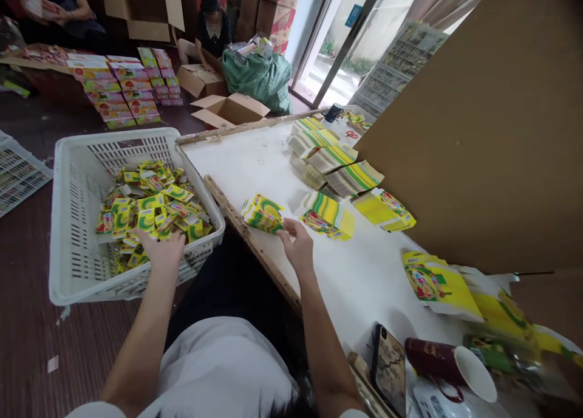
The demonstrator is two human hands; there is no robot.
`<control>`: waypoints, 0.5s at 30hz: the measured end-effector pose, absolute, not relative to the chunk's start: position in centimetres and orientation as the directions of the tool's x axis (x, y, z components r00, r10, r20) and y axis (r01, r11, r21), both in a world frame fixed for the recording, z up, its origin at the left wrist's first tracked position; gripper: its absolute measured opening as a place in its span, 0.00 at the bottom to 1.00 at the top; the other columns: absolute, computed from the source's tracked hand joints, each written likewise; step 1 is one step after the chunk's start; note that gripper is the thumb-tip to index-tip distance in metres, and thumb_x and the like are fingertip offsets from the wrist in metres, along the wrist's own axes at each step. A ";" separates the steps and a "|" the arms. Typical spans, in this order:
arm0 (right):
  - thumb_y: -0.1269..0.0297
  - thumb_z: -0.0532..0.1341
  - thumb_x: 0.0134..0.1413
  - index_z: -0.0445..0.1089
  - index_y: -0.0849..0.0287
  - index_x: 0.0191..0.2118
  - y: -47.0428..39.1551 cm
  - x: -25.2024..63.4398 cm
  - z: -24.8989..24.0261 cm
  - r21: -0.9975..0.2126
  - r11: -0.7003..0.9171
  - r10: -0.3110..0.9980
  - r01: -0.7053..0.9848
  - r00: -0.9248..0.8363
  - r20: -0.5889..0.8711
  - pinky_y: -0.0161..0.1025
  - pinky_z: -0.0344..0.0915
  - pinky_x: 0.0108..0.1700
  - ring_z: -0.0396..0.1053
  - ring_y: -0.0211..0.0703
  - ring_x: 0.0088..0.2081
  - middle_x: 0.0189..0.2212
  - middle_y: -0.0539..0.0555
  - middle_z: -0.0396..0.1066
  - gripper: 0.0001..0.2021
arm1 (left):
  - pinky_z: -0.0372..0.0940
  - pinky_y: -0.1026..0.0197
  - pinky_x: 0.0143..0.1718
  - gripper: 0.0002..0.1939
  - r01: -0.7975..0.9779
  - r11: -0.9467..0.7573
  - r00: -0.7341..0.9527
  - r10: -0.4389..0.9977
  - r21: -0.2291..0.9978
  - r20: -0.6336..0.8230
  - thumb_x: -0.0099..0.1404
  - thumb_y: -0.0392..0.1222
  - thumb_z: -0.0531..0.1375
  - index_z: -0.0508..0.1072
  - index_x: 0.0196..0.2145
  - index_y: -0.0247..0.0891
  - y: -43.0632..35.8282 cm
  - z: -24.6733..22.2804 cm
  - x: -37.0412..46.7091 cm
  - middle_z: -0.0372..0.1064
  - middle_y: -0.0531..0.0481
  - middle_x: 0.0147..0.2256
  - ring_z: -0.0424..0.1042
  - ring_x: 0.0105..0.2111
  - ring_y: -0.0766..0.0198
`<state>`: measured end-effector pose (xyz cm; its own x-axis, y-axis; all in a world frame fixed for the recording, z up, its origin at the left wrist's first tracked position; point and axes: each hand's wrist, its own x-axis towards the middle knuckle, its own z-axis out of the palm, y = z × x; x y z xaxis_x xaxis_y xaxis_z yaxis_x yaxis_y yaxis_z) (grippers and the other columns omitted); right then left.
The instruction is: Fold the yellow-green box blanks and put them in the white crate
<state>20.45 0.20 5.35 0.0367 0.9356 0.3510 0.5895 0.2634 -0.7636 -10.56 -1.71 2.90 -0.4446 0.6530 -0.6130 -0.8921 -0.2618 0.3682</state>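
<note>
My left hand (163, 248) reaches over the near side of a white plastic crate (68, 236), its fingers apart on a heap of small yellow-green packets (152, 202). No packet is visibly lifted in it. At the table's edge, my right hand (297, 243) has its thumb and fingers at the right end of a small yellow carton (264, 213) with green and red print. This carton lies on the white table (237, 169). Just beyond that hand sits a stack of flat yellow-green cartons (328, 214).
More carton stacks (334, 157) line a tall brown board (478, 132). A phone (388, 369) and a maroon mug (430, 357) lie at the lower right. Past the table are open cardboard boxes (232, 109), a green sack (257, 78) and two people.
</note>
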 end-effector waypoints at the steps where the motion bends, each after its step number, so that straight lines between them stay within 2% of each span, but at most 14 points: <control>1: 0.62 0.62 0.53 0.70 0.67 0.49 1.2 20.7 5.1 -0.749 0.253 0.935 0.613 0.043 0.351 0.47 0.67 0.52 0.70 0.48 0.47 0.45 0.61 0.72 0.20 | 0.46 0.49 0.67 0.46 -0.915 -0.215 -0.395 0.652 0.342 -0.647 0.67 0.69 0.49 0.47 0.65 0.26 -2.0 2.4 -10.0 0.37 0.29 0.67 0.39 0.69 0.49; 2: 0.64 0.63 0.52 0.70 0.67 0.50 2.1 20.9 4.9 -0.735 0.238 0.937 0.635 0.048 0.345 0.48 0.65 0.54 0.69 0.50 0.48 0.46 0.62 0.71 0.20 | 0.44 0.49 0.68 0.48 -0.920 -0.195 -0.379 0.660 0.339 -0.649 0.68 0.67 0.51 0.41 0.67 0.25 -2.2 2.0 -9.3 0.34 0.29 0.68 0.39 0.69 0.50; 3: 0.65 0.63 0.51 0.69 0.68 0.51 2.8 20.9 4.6 -0.718 0.221 0.940 0.660 0.052 0.337 0.50 0.63 0.55 0.68 0.52 0.49 0.47 0.63 0.71 0.21 | 0.45 0.49 0.68 0.46 -0.917 -0.195 -0.383 0.677 0.349 -0.628 0.69 0.64 0.52 0.39 0.67 0.26 -2.4 1.8 -8.5 0.36 0.30 0.68 0.43 0.68 0.51; 4: 0.67 0.63 0.50 0.70 0.69 0.52 3.5 20.8 4.4 -0.701 0.204 0.944 0.683 0.052 0.326 0.52 0.61 0.56 0.67 0.54 0.50 0.46 0.63 0.71 0.22 | 0.50 0.49 0.66 0.42 -0.909 -0.207 -0.397 0.698 0.362 -0.596 0.70 0.59 0.53 0.41 0.67 0.28 -2.5 1.8 -7.8 0.42 0.32 0.66 0.50 0.66 0.52; 6: 0.71 0.62 0.49 0.71 0.70 0.51 4.3 20.4 4.1 -0.676 0.177 0.952 0.716 0.048 0.301 0.53 0.59 0.57 0.66 0.56 0.50 0.45 0.64 0.71 0.21 | 0.62 0.51 0.60 0.28 -0.906 -0.199 -0.392 0.723 0.373 -0.568 0.72 0.49 0.54 0.53 0.62 0.30 -2.3 2.0 -6.7 0.58 0.36 0.58 0.65 0.57 0.55; 8: 0.74 0.62 0.48 0.72 0.69 0.47 4.5 20.1 4.0 -0.668 0.167 0.958 0.725 0.042 0.285 0.51 0.59 0.56 0.66 0.55 0.48 0.43 0.63 0.71 0.18 | 0.70 0.56 0.48 0.13 -0.915 -0.149 -0.354 0.743 0.374 -0.568 0.72 0.42 0.54 0.63 0.50 0.32 -1.9 2.4 -6.2 0.67 0.42 0.47 0.72 0.45 0.60; 11: 0.76 0.62 0.45 0.70 0.67 0.44 4.5 20.0 4.1 -0.686 0.162 0.956 0.709 0.059 0.288 0.49 0.61 0.53 0.65 0.52 0.45 0.41 0.61 0.70 0.17 | 0.71 0.62 0.34 0.05 -0.924 -0.066 -0.297 0.747 0.377 -0.595 0.71 0.35 0.53 0.67 0.40 0.32 -1.4 2.5 -5.7 0.70 0.49 0.37 0.73 0.33 0.65; 15: 0.75 0.63 0.41 0.65 0.63 0.44 4.6 20.0 4.2 -0.752 0.179 0.944 0.634 0.105 0.313 0.46 0.62 0.51 0.64 0.48 0.43 0.39 0.57 0.66 0.19 | 0.68 0.65 0.28 0.05 -0.921 -0.024 -0.267 0.766 0.388 -0.585 0.70 0.33 0.53 0.69 0.39 0.32 -1.6 2.3 -4.2 0.69 0.50 0.32 0.71 0.28 0.67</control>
<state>20.01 4.58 4.21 0.1051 0.9438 0.3134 0.6342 0.1791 -0.7521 -4.22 -1.60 2.34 -0.2667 0.7661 -0.5848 -0.9211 -0.0241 0.3885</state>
